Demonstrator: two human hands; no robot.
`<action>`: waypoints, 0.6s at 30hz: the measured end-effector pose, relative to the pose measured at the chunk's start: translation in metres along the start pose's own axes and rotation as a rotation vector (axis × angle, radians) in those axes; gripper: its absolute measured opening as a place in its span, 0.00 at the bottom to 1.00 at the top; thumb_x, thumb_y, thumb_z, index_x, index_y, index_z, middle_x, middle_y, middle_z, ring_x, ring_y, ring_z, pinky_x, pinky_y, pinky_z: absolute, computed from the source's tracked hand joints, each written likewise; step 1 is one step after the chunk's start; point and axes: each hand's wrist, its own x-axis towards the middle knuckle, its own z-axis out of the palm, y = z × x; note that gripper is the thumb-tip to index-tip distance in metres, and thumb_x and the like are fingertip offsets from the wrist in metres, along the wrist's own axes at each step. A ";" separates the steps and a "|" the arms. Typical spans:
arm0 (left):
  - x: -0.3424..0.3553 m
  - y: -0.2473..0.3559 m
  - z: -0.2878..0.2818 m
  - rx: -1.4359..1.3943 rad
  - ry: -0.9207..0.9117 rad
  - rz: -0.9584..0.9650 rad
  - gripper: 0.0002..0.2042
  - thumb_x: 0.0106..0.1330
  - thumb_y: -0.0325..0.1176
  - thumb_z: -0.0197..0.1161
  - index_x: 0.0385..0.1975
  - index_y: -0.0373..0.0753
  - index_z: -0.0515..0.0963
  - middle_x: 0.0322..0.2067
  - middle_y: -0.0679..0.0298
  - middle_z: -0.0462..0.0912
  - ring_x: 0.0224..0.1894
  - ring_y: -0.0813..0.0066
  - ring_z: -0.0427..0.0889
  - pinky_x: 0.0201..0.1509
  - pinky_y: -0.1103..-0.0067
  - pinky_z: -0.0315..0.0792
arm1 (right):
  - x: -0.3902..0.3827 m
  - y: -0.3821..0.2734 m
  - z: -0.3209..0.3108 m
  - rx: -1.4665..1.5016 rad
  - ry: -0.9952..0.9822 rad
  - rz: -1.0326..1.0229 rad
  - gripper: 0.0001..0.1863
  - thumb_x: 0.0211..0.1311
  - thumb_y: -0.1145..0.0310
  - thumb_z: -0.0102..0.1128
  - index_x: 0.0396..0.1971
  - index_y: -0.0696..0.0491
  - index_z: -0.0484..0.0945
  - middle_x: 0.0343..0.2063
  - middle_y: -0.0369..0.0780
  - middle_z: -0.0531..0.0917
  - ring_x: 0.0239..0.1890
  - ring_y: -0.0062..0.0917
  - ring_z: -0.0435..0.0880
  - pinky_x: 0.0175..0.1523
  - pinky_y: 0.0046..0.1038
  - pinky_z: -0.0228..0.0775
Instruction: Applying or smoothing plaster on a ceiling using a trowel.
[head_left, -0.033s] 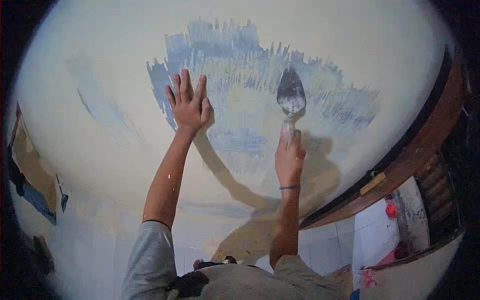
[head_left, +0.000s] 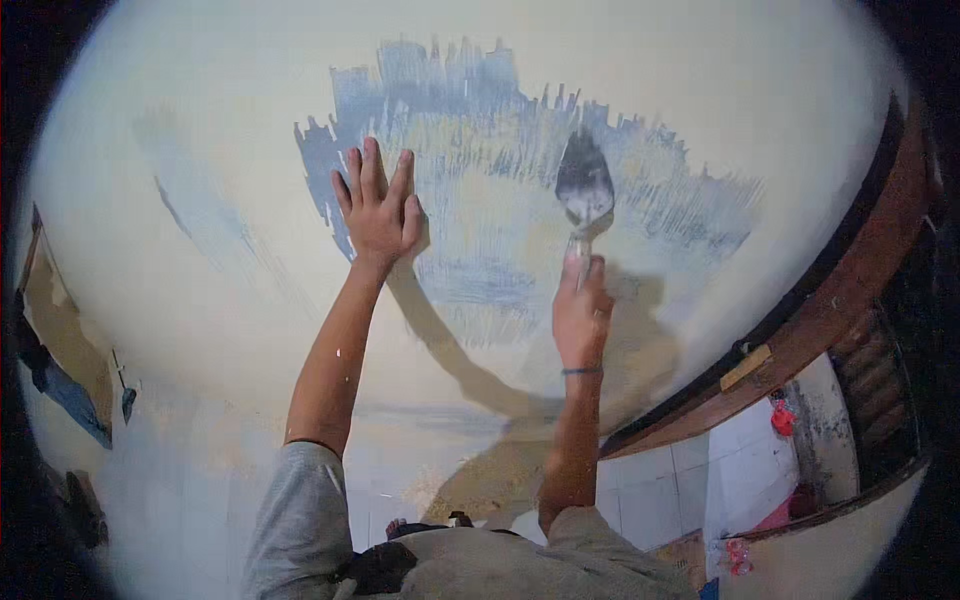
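Observation:
A cream wall point(head_left: 240, 90) fills most of the view, with a broad patch of scraped blue-grey paint point(head_left: 445, 85) across its middle. My left hand point(head_left: 378, 222) lies flat against the wall at the left part of this patch, fingers spread, holding nothing. In my right hand point(head_left: 580, 318) is the handle of a pointed trowel point(head_left: 585, 185), gripped with the fingers wrapped round it. Its dark, pale-smeared blade points up over the right part of the patch. Whether the blade's edge touches the wall is hard to tell.
A brown wooden frame point(head_left: 850, 280) borders the wall at the right. Beyond it show white tiles point(head_left: 650, 500) and a red item point(head_left: 782, 418). Crumbs of scraped material point(head_left: 465, 485) lie on the floor below. A smaller scraped streak point(head_left: 200, 210) marks the wall at left.
My right hand and the trowel have shifted very slightly up and to the right. My left hand has stayed in place.

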 end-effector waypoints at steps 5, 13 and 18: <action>-0.001 -0.004 -0.004 -0.002 -0.003 0.005 0.26 0.65 0.46 0.47 0.64 0.53 0.71 0.71 0.51 0.56 0.74 0.51 0.50 0.74 0.53 0.33 | 0.006 -0.018 -0.014 0.155 -0.085 0.095 0.19 0.74 0.56 0.44 0.43 0.59 0.70 0.29 0.60 0.78 0.34 0.61 0.77 0.34 0.52 0.65; -0.001 0.000 0.000 0.003 0.013 0.008 0.26 0.65 0.46 0.45 0.64 0.53 0.71 0.71 0.51 0.56 0.74 0.52 0.49 0.75 0.53 0.33 | 0.004 -0.022 -0.019 0.130 -0.110 0.137 0.20 0.73 0.55 0.46 0.45 0.59 0.70 0.29 0.61 0.79 0.37 0.60 0.77 0.36 0.53 0.66; 0.000 0.000 -0.001 -0.022 0.004 0.011 0.26 0.65 0.46 0.45 0.64 0.53 0.71 0.71 0.51 0.56 0.74 0.52 0.49 0.75 0.53 0.32 | 0.023 -0.026 -0.019 0.077 -0.137 0.135 0.23 0.71 0.56 0.49 0.56 0.57 0.66 0.30 0.58 0.82 0.35 0.59 0.80 0.37 0.54 0.70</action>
